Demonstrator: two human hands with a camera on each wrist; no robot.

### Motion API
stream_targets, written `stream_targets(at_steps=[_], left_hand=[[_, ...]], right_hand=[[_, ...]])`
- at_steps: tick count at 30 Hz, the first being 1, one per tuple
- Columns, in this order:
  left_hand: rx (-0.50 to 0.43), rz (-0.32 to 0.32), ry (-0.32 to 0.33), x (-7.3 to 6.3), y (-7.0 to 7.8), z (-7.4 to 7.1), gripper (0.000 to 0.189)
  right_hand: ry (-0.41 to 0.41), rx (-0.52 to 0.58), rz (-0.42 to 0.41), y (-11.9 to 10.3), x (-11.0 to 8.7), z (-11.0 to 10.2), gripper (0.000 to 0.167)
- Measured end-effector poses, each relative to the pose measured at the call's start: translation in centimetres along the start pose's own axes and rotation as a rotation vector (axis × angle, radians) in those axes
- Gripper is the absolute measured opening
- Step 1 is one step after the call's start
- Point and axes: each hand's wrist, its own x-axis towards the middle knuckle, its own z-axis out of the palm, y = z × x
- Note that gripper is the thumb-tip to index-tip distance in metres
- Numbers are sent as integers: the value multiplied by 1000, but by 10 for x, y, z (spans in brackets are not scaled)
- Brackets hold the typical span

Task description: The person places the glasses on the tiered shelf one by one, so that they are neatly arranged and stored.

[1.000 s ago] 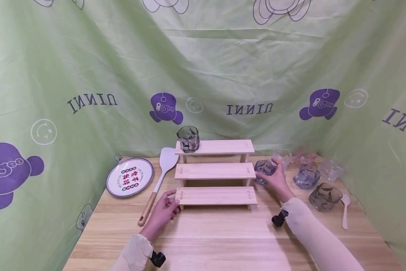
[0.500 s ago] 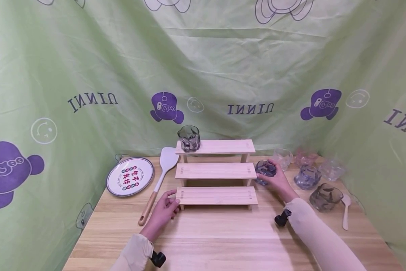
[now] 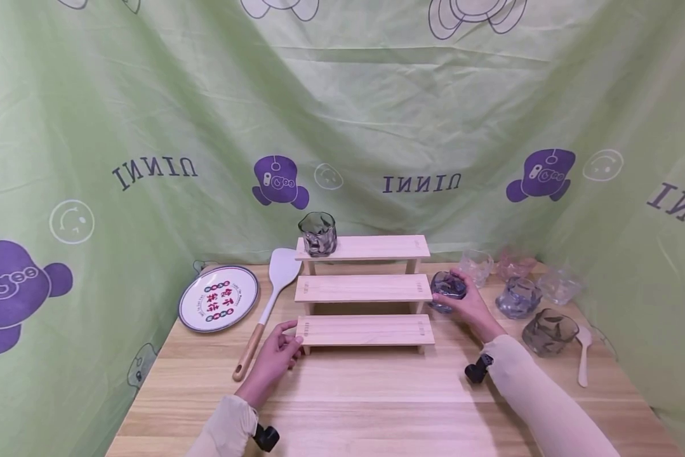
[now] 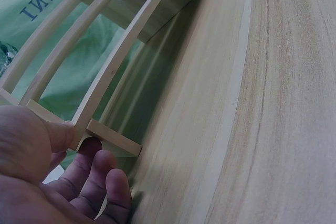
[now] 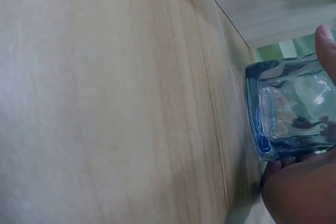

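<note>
A three-tier wooden stand (image 3: 365,330) is on the table. My left hand (image 3: 278,355) pinches the left end of its lowest step, thumb on the board (image 4: 113,72) and a fingertip beneath it in the left wrist view. To the right of the stand, my right hand (image 3: 469,309) grips a bluish glass (image 3: 448,285) between thumb and fingers. The right wrist view shows this glass (image 5: 289,111) tipped sideways in frame, the thumb on one side and fingers on the other. A grey glass (image 3: 318,236) stands on the top step's left end.
At left lie a white plate (image 3: 219,298) with red lettering and a white spatula (image 3: 272,295) with a wooden handle. On the right are a blue glass (image 3: 517,298), a grey glass (image 3: 550,331), a pink glass (image 3: 515,263), clear glasses (image 3: 560,285) and a spoon (image 3: 584,355).
My right hand shifts slightly to the right, and its fingers now lie closer around the bluish glass. The left hand and the stand stay where they were.
</note>
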Motion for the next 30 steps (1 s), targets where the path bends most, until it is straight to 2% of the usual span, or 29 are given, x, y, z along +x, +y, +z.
stream_targets(at_steps=[10,18,24,30], left_hand=[[5,-7,3,0,1,1,45],[0,0,9,-2,3,1,44],[-26,-8,-3,0,3,2,45],[-17,-16,2,-1,1,0,45]], right_hand=[[18,19,0,3,-1,1,98],[27,-27,-10,5,0,2,96],[114,-77,-30,7,-4,4,95],[178,-64,-24,-1,-9,3,99]])
